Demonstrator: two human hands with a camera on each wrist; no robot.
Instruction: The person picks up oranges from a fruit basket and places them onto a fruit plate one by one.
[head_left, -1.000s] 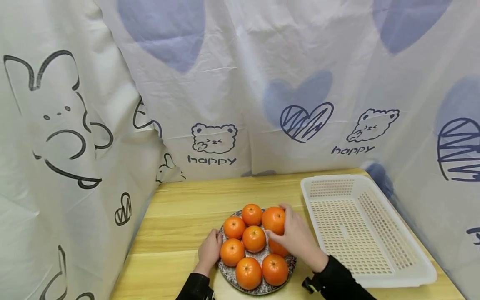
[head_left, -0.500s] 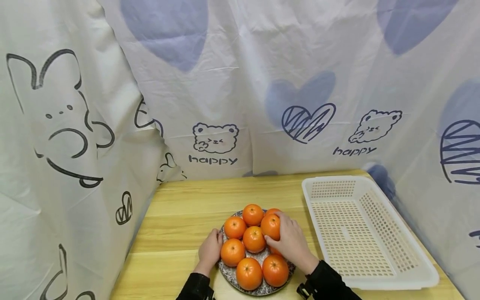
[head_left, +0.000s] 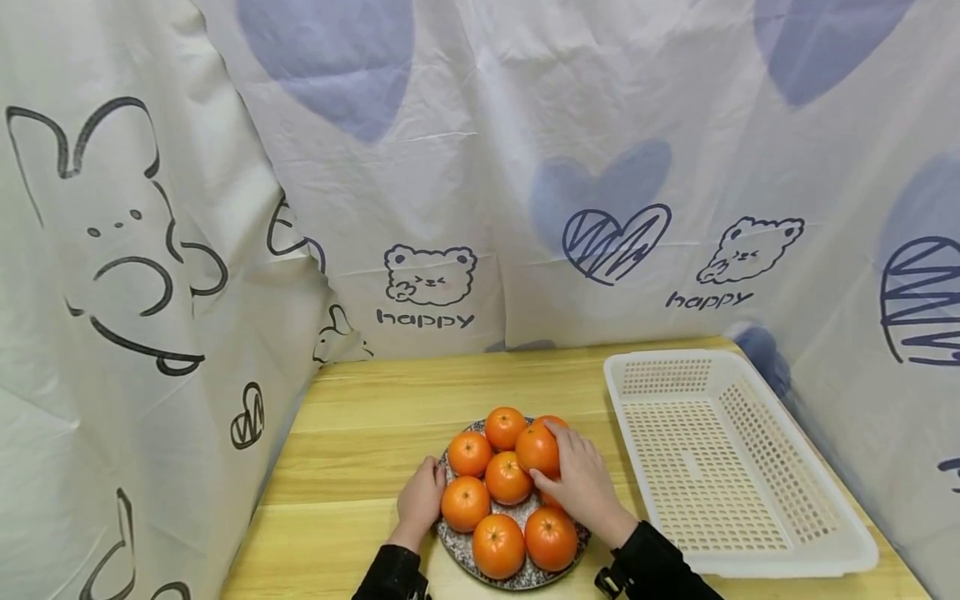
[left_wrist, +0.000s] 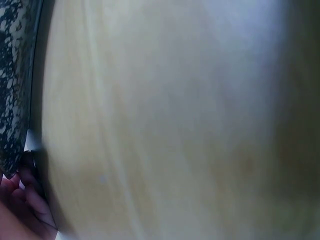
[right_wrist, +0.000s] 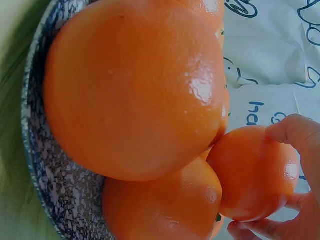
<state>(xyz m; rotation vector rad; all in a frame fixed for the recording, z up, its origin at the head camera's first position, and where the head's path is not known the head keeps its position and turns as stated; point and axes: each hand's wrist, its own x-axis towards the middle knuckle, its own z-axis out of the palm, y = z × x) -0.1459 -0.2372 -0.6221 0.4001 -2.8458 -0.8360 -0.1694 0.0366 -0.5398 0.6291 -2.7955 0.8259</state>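
Several oranges [head_left: 498, 547] sit on a round, dark-speckled plate [head_left: 534, 577] at the front of the table. My left hand [head_left: 422, 498] holds the plate's left rim; in the left wrist view its fingers [left_wrist: 34, 197] curl at the plate's edge. With thumb and fingers my right hand [head_left: 583, 475] grips one orange [head_left: 537, 450] at the plate's far right. This orange [right_wrist: 255, 172] stands higher than the rest in the right wrist view, against a lower orange [right_wrist: 165, 205]. Behind it another orange [head_left: 555, 420] shows only its top, and one more is mostly covered by my right hand.
To the right of the plate stands a white perforated plastic basket [head_left: 795, 562], with nothing in it. The wood-grain table [head_left: 360, 433] meets a printed white cloth [head_left: 517, 167] hanging at the back and both sides.
My right hand has shifted slightly left and nearer with the orange in its grip, baring another orange behind it. The left hand stays at the plate's rim.
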